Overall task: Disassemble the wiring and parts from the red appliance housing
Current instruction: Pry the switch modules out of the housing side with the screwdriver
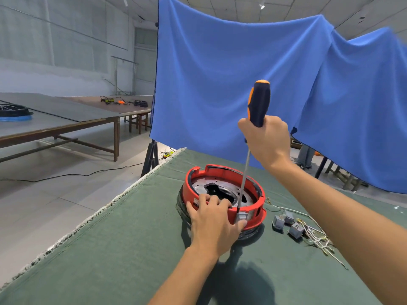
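- On the green cloth-covered table (123,249), near its far left corner, the red appliance housing (222,195) is sitting open side up, a round ring of moulded plastic with a perforated metal plate (220,186) showing inside.
- The left hand (214,221) is pressing down over the near rim, fingers curled over the edge and thumb resting by a small grey part (241,216) set in the wall.
- The right hand (266,139) is gripping a long screwdriver (258,104) by its dark-and-orange handle, the thin steel shaft angling down so the tip is meeting that grey part.
- Just right of the housing, loose grey components (285,222) and pale wiring (317,238) are lying on the cloth.
- The shell is looking stiff but light, likely to slide or tip under a pry, so bracing the rim close to the tip seems sensible.
- Its thin notched wall could crack if levered hard; the glossy plastic may be slippery.
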